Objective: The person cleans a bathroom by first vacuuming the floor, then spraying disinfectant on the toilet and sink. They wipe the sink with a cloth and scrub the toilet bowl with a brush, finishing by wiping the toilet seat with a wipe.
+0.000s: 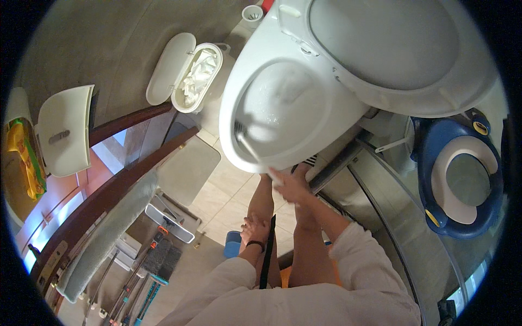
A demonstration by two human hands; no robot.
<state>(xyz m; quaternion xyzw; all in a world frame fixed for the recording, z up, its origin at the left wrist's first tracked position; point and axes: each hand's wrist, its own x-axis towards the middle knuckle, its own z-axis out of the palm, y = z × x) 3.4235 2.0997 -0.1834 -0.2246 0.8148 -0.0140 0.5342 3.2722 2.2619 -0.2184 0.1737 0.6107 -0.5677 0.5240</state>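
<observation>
My right hand (288, 187) is closed around the white handle of a toilet brush (251, 147). The brush head touches or lies close to the inner wall of the toilet bowl (228, 110), at the bowl's near left side. White foam or bubbles show inside the bowl, above the brush. The toilet seat and lid (387, 45) are swung up at the upper right. My left hand (255, 229) rests on my left knee with its fingers bent; nothing can be seen in it.
A lidded bin (178, 98) stands open left of the toilet, filled with white paper. A white brush holder (253, 14) is at the top. Mops (159, 254) and cleaning tools lean at lower left. A blue child's toilet seat (426, 163) hangs at right, beside metal-framed glass.
</observation>
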